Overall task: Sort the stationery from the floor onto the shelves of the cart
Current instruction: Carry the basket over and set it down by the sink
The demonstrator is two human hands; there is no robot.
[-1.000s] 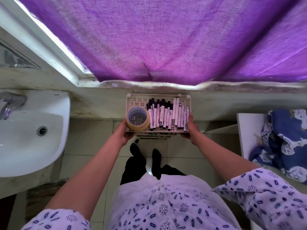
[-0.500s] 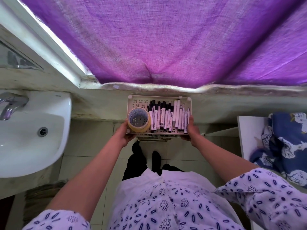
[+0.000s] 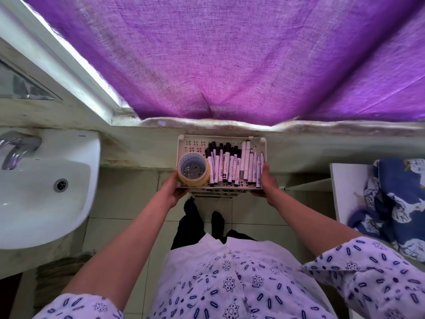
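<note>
A cream plastic cart (image 3: 264, 143) stands against the wall below the window. Its top shelf holds a row of several black-capped white markers (image 3: 226, 164) and a wide roll of yellowish tape (image 3: 193, 170) at the left. My left hand (image 3: 173, 188) grips the shelf's front left corner beside the tape. At the front right corner my right hand (image 3: 266, 181) grips the rim, thumb up along the edge. Lower shelves show only as thin edges under the top one.
A white sink (image 3: 46, 187) with a chrome tap (image 3: 17, 148) sits to the left. A white table (image 3: 345, 185) with blue patterned cloth (image 3: 395, 203) stands at the right. A purple curtain (image 3: 230, 58) hangs above. My feet (image 3: 204, 217) stand on pale floor tiles.
The view has shifted slightly; the cart sits a little lower and further right in frame. Both hands stay on its front corners.
</note>
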